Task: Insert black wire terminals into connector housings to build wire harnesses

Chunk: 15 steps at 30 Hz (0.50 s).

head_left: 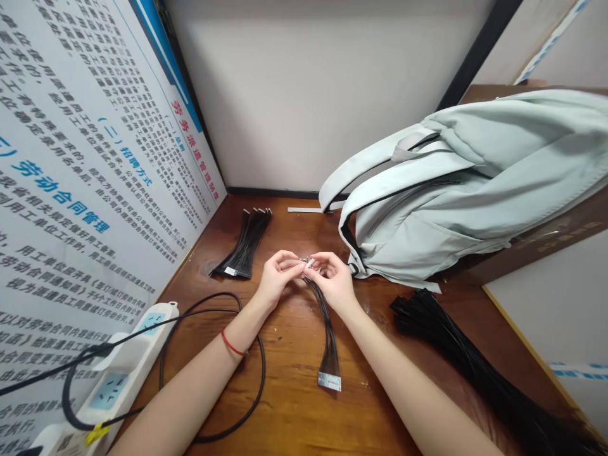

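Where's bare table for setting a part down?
Bare wood lies between the forearms, below the harness's silvery end; another patch between the short bundle, white strip and left hand. Crowded: right, backpack and long bundle; left, power strip and looped cable.

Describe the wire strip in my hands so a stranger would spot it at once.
On the wooden table, find where the left hand and right hand meet. A slim strip of dark wires runs from them toward the viewer, ending in a pale printed tab. Unlike the fan-shaped bundle at left and the thick black bundle at right, it alone is held.
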Tool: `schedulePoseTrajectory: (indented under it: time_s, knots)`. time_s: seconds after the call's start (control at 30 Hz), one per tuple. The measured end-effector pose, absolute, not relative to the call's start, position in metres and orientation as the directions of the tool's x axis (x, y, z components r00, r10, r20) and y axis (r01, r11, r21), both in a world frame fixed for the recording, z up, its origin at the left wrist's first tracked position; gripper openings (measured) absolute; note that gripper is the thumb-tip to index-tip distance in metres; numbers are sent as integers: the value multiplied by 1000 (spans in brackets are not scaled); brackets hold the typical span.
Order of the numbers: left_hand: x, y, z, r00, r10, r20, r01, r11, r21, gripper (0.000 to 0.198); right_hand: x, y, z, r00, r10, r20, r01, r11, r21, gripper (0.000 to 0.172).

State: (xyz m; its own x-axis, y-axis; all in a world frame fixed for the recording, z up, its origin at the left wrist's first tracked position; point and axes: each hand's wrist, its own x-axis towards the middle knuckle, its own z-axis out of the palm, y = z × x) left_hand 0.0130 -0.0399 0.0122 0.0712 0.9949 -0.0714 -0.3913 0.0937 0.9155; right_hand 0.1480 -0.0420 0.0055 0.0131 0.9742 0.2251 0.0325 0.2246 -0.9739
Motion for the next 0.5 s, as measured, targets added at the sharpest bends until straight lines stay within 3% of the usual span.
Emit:
schedulePoseTrajectory:
  time_s: [0.5]
  knots:
    - [11, -36, 6, -69, 997, -37, -378, 8, 926, 41, 150, -41, 6, 12, 987, 163, -42, 163, -986, 26]
